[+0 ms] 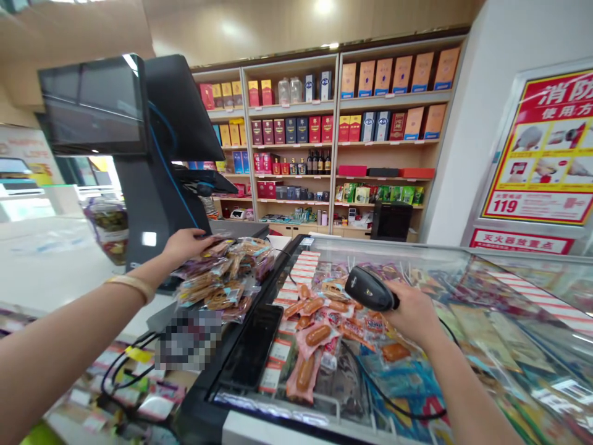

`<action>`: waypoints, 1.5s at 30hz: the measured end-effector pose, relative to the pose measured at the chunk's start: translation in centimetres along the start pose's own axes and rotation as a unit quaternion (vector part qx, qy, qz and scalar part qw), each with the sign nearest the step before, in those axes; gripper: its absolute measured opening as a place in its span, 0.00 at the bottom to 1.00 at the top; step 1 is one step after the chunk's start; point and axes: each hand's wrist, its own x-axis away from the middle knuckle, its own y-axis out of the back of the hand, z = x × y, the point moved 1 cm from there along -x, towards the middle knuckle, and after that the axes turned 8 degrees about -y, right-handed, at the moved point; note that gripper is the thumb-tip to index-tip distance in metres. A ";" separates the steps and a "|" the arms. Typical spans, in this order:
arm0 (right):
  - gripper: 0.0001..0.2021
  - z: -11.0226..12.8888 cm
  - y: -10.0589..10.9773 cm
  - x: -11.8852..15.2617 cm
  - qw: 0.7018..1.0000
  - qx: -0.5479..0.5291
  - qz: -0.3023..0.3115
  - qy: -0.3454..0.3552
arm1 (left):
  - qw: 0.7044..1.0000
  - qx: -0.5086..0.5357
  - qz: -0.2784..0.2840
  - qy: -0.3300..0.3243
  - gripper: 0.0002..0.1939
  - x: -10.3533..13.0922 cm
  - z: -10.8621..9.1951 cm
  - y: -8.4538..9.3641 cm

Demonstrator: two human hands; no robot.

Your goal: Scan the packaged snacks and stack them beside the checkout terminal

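My right hand is wrapped round the handle of a black barcode scanner, held above a glass-topped display case. The scanner's head points left, over loose wrapped sausages. My left hand is at the far left edge of a pile of clear-wrapped snack packets. Its thumb and fingers close on a packet there; the fingertips are partly hidden. The pile lies beside the base of the checkout terminal. A black phone rests on the case's left edge.
The scanner's black cable loops across the case. More cables hang at the lower left. A jar-like container stands behind the terminal on the white counter. Shelves of boxes and bottles line the back wall.
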 end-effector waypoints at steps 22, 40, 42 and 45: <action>0.12 -0.3 1.7 -0.1 0.997 0.018 0.042 -0.055 | 0.843 0.067 0.369 -0.386 0.48 7.9 -20.1 -16.6; 0.09 0.2 1.6 -0.4 0.994 -0.003 0.094 -0.057 | 0.837 -0.023 0.157 -0.523 0.41 7.4 -22.2 -14.3; 0.08 0.5 1.4 -0.3 0.994 0.004 0.099 -0.047 | 0.832 -0.035 0.136 -0.536 0.41 7.5 -22.0 -13.1; 0.07 0.9 1.2 -0.3 0.993 0.016 0.108 -0.044 | 0.828 -0.048 0.123 -0.546 0.41 7.6 -21.9 -11.9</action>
